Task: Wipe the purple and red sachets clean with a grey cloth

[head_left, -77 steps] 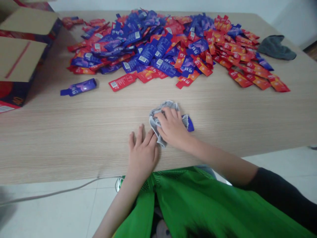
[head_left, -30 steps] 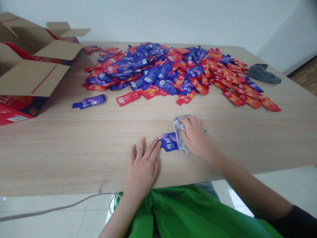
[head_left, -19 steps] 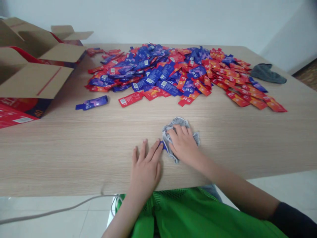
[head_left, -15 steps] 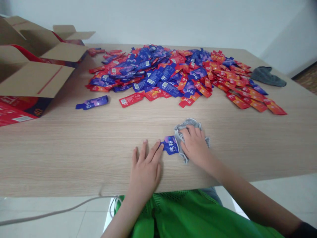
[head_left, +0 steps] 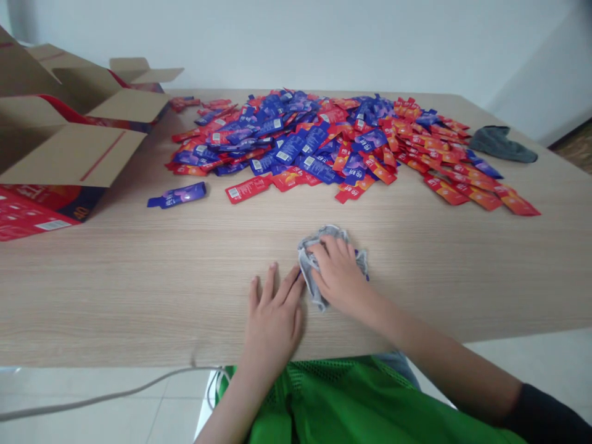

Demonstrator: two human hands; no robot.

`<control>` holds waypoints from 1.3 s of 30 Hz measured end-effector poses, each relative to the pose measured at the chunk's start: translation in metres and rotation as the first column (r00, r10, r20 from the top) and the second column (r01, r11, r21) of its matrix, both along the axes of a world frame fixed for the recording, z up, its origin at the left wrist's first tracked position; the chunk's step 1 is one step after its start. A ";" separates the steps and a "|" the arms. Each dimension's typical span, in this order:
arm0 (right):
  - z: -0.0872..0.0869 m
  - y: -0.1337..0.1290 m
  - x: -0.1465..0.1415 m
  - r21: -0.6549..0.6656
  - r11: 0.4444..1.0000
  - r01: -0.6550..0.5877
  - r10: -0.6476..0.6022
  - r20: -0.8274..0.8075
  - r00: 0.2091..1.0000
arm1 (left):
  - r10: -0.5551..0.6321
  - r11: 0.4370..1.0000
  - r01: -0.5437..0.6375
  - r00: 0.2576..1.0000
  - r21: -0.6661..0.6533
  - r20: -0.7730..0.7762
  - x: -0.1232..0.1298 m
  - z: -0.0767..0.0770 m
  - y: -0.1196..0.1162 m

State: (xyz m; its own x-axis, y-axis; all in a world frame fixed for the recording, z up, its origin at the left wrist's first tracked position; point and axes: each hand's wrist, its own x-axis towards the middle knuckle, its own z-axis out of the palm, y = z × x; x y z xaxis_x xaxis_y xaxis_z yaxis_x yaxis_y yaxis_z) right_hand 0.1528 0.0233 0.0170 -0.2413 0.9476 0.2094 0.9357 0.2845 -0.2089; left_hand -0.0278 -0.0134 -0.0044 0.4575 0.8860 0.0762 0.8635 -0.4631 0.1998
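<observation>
My right hand [head_left: 340, 271] is closed on a crumpled grey cloth [head_left: 319, 297], pressed flat on the table. Under the cloth lies a blue sachet, almost wholly covered; only slivers of its blue edge show. My left hand [head_left: 275, 308] rests on the table with its fingers apart, index fingertip at the sachet's left end. Farther up, a single blue sachet [head_left: 178, 195] lies on the left, and a red sachet [head_left: 248, 189] lies at the front of a big pile of red and blue sachets [head_left: 289, 147].
Open cardboard boxes [head_left: 74, 154] stand on the left of the table [head_left: 139, 277]. A dark grey cloth [head_left: 502, 143] lies at the right, beside the pile. A white cable [head_left: 106, 396] runs below the table's front edge.
My right hand has slid the grey cloth leftward over the blue sachet, up to my left fingertips, hiding the sachet's printed face. My left hand has stayed in place. The view has shifted slightly.
</observation>
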 end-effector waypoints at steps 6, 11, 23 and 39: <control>-0.010 -0.003 0.006 -0.001 0.999 0.034 -0.034 0.150 0.988 | -0.008 1.000 0.008 1.000 0.002 -0.001 0.000 -0.002 0.000; -0.019 -0.011 0.042 0.033 0.982 0.185 -0.188 0.181 0.965 | -0.008 1.000 0.008 1.000 0.017 -0.006 0.000 -0.002 0.000; 0.007 0.001 0.019 0.034 0.993 0.112 -0.111 -0.031 0.993 | -0.010 1.000 0.010 1.000 0.026 -0.004 0.000 0.000 -0.001; -0.019 -0.012 0.046 0.032 0.975 0.222 -0.224 0.169 0.960 | -0.014 0.999 0.014 1.000 0.032 -0.009 0.000 -0.001 0.000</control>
